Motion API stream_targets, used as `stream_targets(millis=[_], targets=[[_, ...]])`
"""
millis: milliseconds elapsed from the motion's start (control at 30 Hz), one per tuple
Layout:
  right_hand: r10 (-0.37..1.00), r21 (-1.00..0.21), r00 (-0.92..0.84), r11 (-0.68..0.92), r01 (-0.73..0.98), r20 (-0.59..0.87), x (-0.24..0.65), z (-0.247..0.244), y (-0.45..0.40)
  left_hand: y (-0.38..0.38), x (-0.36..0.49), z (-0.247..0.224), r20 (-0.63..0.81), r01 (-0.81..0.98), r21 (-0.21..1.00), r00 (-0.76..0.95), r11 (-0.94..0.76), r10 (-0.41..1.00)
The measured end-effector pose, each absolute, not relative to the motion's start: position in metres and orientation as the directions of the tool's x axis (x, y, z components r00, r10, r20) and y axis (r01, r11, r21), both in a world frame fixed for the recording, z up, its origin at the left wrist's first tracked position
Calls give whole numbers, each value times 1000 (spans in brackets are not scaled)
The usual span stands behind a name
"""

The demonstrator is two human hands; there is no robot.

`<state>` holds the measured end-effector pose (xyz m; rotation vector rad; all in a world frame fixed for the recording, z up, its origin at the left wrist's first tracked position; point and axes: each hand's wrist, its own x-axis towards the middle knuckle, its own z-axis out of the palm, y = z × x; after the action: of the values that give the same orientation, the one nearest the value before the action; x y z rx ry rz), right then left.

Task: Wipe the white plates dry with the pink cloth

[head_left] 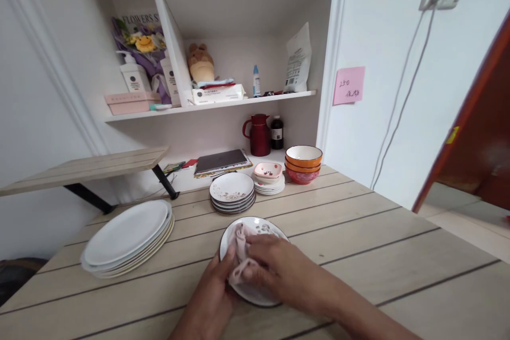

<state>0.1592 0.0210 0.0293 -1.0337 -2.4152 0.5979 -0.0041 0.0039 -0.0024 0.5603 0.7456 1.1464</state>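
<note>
A round white plate with a dark rim and a floral print is low in the centre, slightly tilted. My left hand grips its left edge, thumb on top and fingers mostly hidden below. A crumpled pale pink cloth lies on the plate's left part. My right hand presses it against the plate with bent fingers. Behind the plate stands a stack of similar patterned plates. To the left is a stack of large white oval plates.
Small dishes and a stack of bowls stand at the back of the wooden table. Behind are a red jug, a dark bottle and a laptop. A raised wooden shelf is at left.
</note>
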Motion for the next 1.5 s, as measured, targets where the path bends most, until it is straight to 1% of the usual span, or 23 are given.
stream_targets(millis=[100, 167, 200, 333, 367, 467, 533, 600, 633, 733, 800, 900, 933, 967, 1000, 1067, 1100, 1167, 1233, 1300, 1367, 1433, 1500], targets=[[874, -660, -456, 444, 606, 170, 164, 32, 34, 4, -4, -4, -246, -576, 752, 204, 319, 948], [928, -687, -333, 350, 637, 164, 167, 27, 41, 3, -3, -4, -280, -558, 759, 185, 336, 942], [939, -682, -296, 334, 650, 178, 168, 24, 44, 3, -3, -4, -286, -556, 759, 181, 338, 941], [927, -597, -273, 373, 710, 255, 170, 13, 50, 3, -2, -2, -265, -587, 744, 179, 319, 948], [923, -593, -280, 385, 707, 264, 170, 11, 51, 3, -1, -2, -266, -593, 739, 179, 320, 947], [915, -665, -279, 403, 628, 291, 172, 13, 54, 3, -2, 0, -275, -599, 729, 188, 332, 943], [904, -715, -229, 427, 554, 362, 174, 20, 54, 2, -2, 2, -259, -606, 724, 202, 328, 945], [874, -733, -210, 482, 480, 437, 178, 31, 49, 1, -2, 4, -234, -620, 712, 232, 329, 944], [856, -734, -232, 516, 443, 461, 180, 38, 45, 1, -2, 5, -230, -624, 704, 251, 339, 940], [779, -705, -443, 609, 365, 443, 179, 53, 27, 1, -2, 5, -266, -608, 689, 293, 394, 918], [694, -593, -583, 698, 401, 423, 172, 53, 15, 0, -3, 3, -266, -592, 708, 282, 385, 922], [599, -370, -714, 795, 480, 362, 153, 37, 6, -4, -9, -3, -200, -594, 750, 217, 291, 956], [565, -317, -751, 822, 473, 343, 147, 31, 5, -6, -12, -4, -182, -593, 763, 188, 259, 965], [555, -297, -763, 829, 474, 331, 142, 26, 4, -8, -15, -5, -172, -590, 772, 163, 236, 972], [540, -315, -778, 836, 450, 321, 139, 24, 4, -11, -18, -5, -165, -585, 781, 145, 219, 976], [511, -457, -786, 824, 335, 348, 139, 26, 4, -13, -21, -3, -161, -580, 787, 136, 211, 977], [517, -534, -765, 800, 273, 384, 141, 30, 4, -12, -20, -2, -164, -580, 785, 142, 216, 976], [604, -668, -661, 716, 204, 446, 148, 37, 8, -7, -15, 1, -185, -572, 780, 178, 255, 966], [753, -767, -496, 597, 237, 432, 157, 40, 17, -1, -8, 2, -211, -567, 770, 206, 292, 956], [872, -821, -338, 463, 334, 354, 164, 37, 30, 3, -2, 1, -257, -574, 746, 219, 338, 941], [929, -804, -210, 369, 467, 304, 170, 30, 42, 4, 0, 0, -272, -592, 726, 220, 350, 937], [945, -725, -130, 315, 612, 300, 173, 24, 51, 3, 0, 0, -266, -602, 719, 221, 346, 938], [947, -628, -117, 289, 723, 301, 173, 21, 53, 2, -1, 1, -269, -599, 721, 220, 348, 938]])
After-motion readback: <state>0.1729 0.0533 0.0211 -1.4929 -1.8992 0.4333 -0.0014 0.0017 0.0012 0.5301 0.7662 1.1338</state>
